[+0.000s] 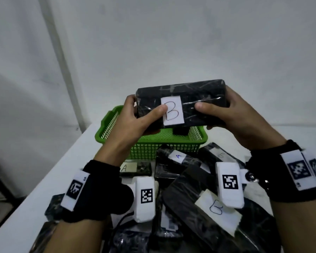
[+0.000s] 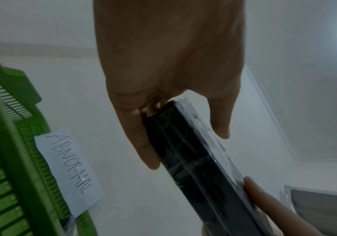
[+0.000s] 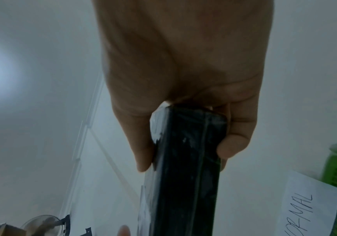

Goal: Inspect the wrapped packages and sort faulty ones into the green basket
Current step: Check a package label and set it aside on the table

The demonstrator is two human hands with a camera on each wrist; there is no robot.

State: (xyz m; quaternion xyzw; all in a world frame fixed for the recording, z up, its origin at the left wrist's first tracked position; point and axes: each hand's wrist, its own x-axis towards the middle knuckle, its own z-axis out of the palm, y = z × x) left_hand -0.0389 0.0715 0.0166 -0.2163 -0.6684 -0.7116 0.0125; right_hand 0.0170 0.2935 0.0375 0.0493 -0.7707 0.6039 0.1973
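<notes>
A black package (image 1: 199,99) wrapped in glossy, creased clear film, long and flat with rounded ends, is held up level above the green basket (image 1: 115,123). The left hand (image 1: 135,121) grips one short end, thumb laid across the front and its fingers (image 2: 143,143) curled behind; the right hand (image 1: 232,114) grips the other end the same way, thumb on the front, fingers (image 3: 236,143) wrapped round the back edge. Both wrists are bent upward and wear black bands with white coded tags.

Between the two thumbs, a white label (image 1: 172,111) on the package front carries a handwritten "B". Below the hands, more black wrapped packages (image 1: 190,203) lie heaped on the white surface (image 1: 44,181), with labels reading "A" and "B". A paper tag (image 2: 68,170) on the basket's far wall, seen from the left wrist, reads "ABNORMAL". A dark item lies inside the basket, under the held package.
</notes>
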